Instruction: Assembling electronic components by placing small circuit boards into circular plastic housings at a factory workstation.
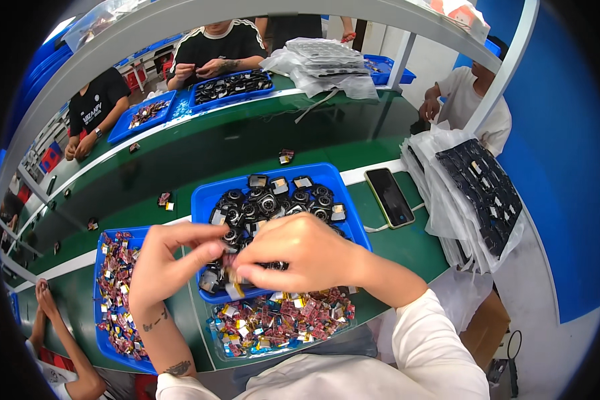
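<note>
My left hand (173,267) curls in from the left, thumb and forefinger bent toward each other; what lies between their tips is too small to make out. Close against it, my right hand (303,250) pinches a small circuit board with a silver and yellow piece (235,290) hanging below the fingers. Both hands are above the front part of a blue tray (353,217) of black watch-like cases (268,203), some round-faced, some showing a pale inside. Nearer to me lies a clear tray (215,347) heaped with small reddish circuit boards (300,317). My hands hide part of the blue tray.
Left stands another blue tray (102,287) of small boards (119,287). A phone (389,198) lies right of the case tray, beside stacked black part sheets (480,193) in plastic. Loose boards dot the green bench (240,143). Other people sit across and alongside; a white shelf frame (180,30) arches overhead.
</note>
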{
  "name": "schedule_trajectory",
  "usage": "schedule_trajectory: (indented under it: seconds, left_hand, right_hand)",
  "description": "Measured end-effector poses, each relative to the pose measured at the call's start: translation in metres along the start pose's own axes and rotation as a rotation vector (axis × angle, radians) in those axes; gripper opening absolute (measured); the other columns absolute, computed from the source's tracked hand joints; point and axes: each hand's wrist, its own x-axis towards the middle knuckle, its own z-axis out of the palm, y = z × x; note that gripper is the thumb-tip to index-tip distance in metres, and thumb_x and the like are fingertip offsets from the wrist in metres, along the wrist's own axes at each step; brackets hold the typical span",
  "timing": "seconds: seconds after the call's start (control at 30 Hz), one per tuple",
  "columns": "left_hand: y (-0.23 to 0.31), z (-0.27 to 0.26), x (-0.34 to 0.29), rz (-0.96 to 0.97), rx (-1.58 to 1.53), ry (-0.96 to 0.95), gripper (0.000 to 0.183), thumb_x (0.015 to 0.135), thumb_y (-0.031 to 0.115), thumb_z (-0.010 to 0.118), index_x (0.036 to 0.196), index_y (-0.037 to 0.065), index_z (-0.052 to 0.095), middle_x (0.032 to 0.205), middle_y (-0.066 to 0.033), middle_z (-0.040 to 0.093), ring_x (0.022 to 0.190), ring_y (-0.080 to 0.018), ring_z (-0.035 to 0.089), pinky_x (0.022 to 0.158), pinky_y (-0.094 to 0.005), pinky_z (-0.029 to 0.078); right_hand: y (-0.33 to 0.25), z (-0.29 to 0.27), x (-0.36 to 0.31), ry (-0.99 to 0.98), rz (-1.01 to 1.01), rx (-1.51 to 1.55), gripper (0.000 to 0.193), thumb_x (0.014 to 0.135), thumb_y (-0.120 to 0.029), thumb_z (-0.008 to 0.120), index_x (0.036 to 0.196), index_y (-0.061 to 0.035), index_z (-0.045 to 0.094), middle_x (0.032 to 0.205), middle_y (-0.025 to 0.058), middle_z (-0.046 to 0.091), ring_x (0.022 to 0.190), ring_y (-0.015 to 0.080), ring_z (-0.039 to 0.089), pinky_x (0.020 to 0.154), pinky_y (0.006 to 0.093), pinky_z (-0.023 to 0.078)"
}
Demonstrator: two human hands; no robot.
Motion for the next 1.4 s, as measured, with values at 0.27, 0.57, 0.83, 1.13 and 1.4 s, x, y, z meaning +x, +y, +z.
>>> schedule_trajectory:
  seconds: [0.27, 0.57, 0.83, 1.13, 1.4]
  left_hand:
    - [0.012, -0.014, -0.006, 0.027, 0.171, 0.334, 0.029, 0.085, 0.004, 0.062, 0.113, -0.003, 0.065, 0.099, -0.0129, 0.07, 0.089, -0.0127, 0.064, 0.08, -0.026, 0.049]
    - [0.016, -0.019, -0.012, 0.149, 0.144, 0.488, 0.025, 0.082, 0.009, 0.067, 0.105, 0.0, 0.069, 0.09, -0.0098, 0.071, 0.075, -0.0125, 0.063, 0.068, -0.0256, 0.049]
    - [0.019, -0.028, -0.02, 0.121, 0.154, 0.498, 0.022, 0.092, 0.011, 0.059, 0.108, -0.002, 0.067, 0.088, -0.0076, 0.071, 0.083, -0.0093, 0.064, 0.073, -0.0226, 0.048]
    - [0.006, -0.017, -0.011, 0.12, 0.259, 0.529, 0.024, 0.089, 0.019, 0.066, 0.077, -0.002, 0.07, 0.071, -0.0021, 0.066, 0.07, -0.005, 0.058, 0.065, -0.02, 0.044]
    - [0.01, -0.006, -0.006, 0.084, 0.322, 0.424, 0.031, 0.092, 0.024, 0.063, 0.079, -0.002, 0.071, 0.071, -0.0033, 0.068, 0.067, -0.0055, 0.058, 0.061, -0.0204, 0.043]
  right_hand:
    - [0.082, -0.055, -0.005, 0.324, 0.522, -0.278, 0.025, 0.088, -0.021, 0.054, 0.101, -0.0086, 0.071, 0.083, 0.0155, 0.069, 0.075, 0.0296, 0.068, 0.069, 0.0364, 0.052]
    - [0.248, -0.118, -0.111, 0.388, 1.13, -0.781, 0.047, 0.085, -0.033, 0.045, 0.117, -0.0043, 0.063, 0.105, 0.0237, 0.066, 0.103, 0.0412, 0.06, 0.092, 0.0454, 0.046]
    - [0.239, -0.115, -0.105, 0.281, 1.175, -0.959, 0.035, 0.086, -0.03, 0.056, 0.11, -0.0078, 0.068, 0.099, 0.0205, 0.068, 0.097, 0.0362, 0.065, 0.086, 0.0439, 0.049]
    - [0.065, -0.018, -0.057, 0.107, 0.476, -0.209, 0.015, 0.082, -0.016, 0.071, 0.078, -0.0017, 0.07, 0.076, 0.0088, 0.068, 0.072, 0.0195, 0.062, 0.071, 0.0311, 0.049]
    - [0.01, 0.054, -0.043, -0.513, 0.136, -0.017, 0.026, 0.076, -0.024, 0.077, 0.093, -0.0054, 0.07, 0.093, 0.005, 0.061, 0.089, 0.0237, 0.055, 0.076, 0.0347, 0.048]
